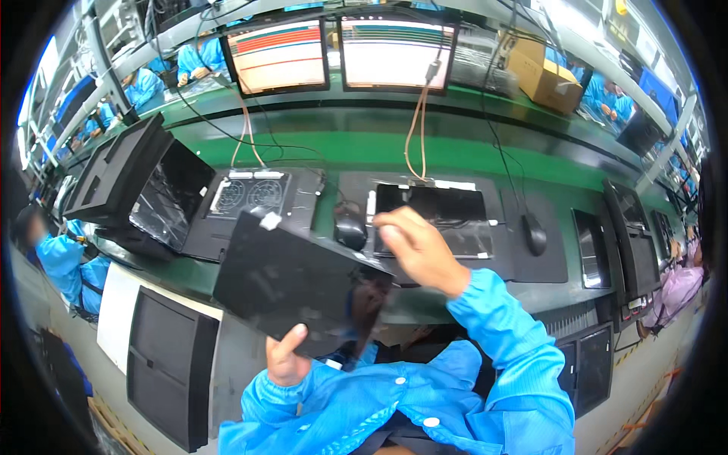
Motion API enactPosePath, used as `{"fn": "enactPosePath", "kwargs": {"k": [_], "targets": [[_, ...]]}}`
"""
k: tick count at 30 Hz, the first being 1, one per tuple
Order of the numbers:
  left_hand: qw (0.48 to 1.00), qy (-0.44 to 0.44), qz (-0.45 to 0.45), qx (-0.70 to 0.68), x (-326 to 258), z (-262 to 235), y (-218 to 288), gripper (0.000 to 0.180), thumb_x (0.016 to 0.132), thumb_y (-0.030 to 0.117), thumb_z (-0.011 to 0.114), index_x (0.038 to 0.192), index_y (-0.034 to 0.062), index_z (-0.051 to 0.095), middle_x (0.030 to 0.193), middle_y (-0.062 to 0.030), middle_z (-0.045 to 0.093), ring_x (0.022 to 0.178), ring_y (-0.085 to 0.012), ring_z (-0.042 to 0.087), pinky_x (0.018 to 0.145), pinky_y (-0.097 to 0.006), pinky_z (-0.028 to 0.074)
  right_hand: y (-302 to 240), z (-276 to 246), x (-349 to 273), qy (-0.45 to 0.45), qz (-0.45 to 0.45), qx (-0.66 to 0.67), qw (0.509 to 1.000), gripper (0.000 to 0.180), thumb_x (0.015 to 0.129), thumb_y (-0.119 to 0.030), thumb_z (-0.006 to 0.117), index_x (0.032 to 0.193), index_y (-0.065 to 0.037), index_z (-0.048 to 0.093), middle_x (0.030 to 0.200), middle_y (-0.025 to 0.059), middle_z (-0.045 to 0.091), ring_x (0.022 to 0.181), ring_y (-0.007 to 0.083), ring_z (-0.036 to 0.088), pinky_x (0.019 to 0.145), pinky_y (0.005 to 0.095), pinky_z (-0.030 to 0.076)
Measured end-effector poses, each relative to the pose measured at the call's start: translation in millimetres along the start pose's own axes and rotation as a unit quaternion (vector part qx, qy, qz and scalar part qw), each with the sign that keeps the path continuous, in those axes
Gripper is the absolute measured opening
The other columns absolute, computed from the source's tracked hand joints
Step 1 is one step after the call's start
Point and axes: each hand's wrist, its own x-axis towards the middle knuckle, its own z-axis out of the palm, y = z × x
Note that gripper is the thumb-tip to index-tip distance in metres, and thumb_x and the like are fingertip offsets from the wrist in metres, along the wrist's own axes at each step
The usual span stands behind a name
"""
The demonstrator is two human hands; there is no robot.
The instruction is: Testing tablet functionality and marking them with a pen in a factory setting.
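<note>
My left hand [288, 356] grips a dark, glossy display panel [296, 280] by its near edge, thumb on top. The panel is tilted in front of my body, with a small white tab at its far corner. My right hand [415, 246] hovers over the left end of a second black panel [432, 208] lying on a dark mat. Its fingers are bent toward the thumb; whether anything small is between them cannot be made out. Beside that hand, to its left, is a black computer mouse [349, 225].
Two monitors [398, 57] stand at the back, with cables hanging down. Black foam trays [114, 182] are stacked at left; another tray [171, 364] lies below. A second mouse [534, 235], a smaller panel [591, 249] and more trays [633, 243] are at right. A cardboard box [542, 74] sits far right.
</note>
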Motion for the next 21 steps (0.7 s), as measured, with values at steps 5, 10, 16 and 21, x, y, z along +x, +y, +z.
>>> {"fn": "enactPosePath", "kwargs": {"k": [5, 10, 16, 21], "targets": [[0.989, 0.118, 0.088, -0.022, -15, -68, 28, 0.045, 0.097, 0.004, 0.063, 0.142, 0.0, 0.056, 0.134, -0.0129, 0.064, 0.123, -0.0292, 0.063, 0.109, -0.044, 0.049, 46, 74, 49, 0.036, -0.089, -0.291, 0.952, 0.055, 0.096, -0.04, 0.07, 0.135, -0.003, 0.062, 0.139, 0.0256, 0.055, 0.128, 0.0448, 0.054, 0.109, 0.0535, 0.043], [0.979, 0.167, 0.119, -0.01, -26, -107, 39, 0.051, 0.099, 0.006, 0.058, 0.15, 0.0026, 0.049, 0.143, -0.0149, 0.061, 0.13, -0.0331, 0.06, 0.113, -0.051, 0.048, 54, 94, 53, 0.01, -0.044, -0.33, 0.943, 0.059, 0.094, -0.045, 0.071, 0.133, -0.001, 0.064, 0.14, 0.0269, 0.054, 0.129, 0.0473, 0.052, 0.114, 0.0548, 0.041], [0.982, 0.157, 0.109, -0.007, -25, -133, 43, 0.05, 0.1, 0.006, 0.059, 0.149, 0.0018, 0.049, 0.142, -0.0147, 0.061, 0.13, -0.0312, 0.06, 0.113, -0.049, 0.048, 42, 91, 65, 0.008, -0.086, -0.374, 0.923, 0.057, 0.094, -0.046, 0.071, 0.128, 0.0, 0.067, 0.137, 0.028, 0.056, 0.128, 0.0449, 0.054, 0.111, 0.0535, 0.042], [0.978, 0.174, 0.104, -0.04, -12, -118, 49, 0.047, 0.098, 0.005, 0.062, 0.143, -0.0006, 0.054, 0.138, -0.0136, 0.063, 0.126, -0.0292, 0.063, 0.11, -0.044, 0.05, 42, 90, 114, -0.028, -0.158, -0.324, 0.932, 0.038, 0.086, -0.021, 0.076, 0.118, -0.003, 0.07, 0.128, 0.0187, 0.062, 0.126, 0.0363, 0.057, 0.106, 0.0483, 0.046]]}}
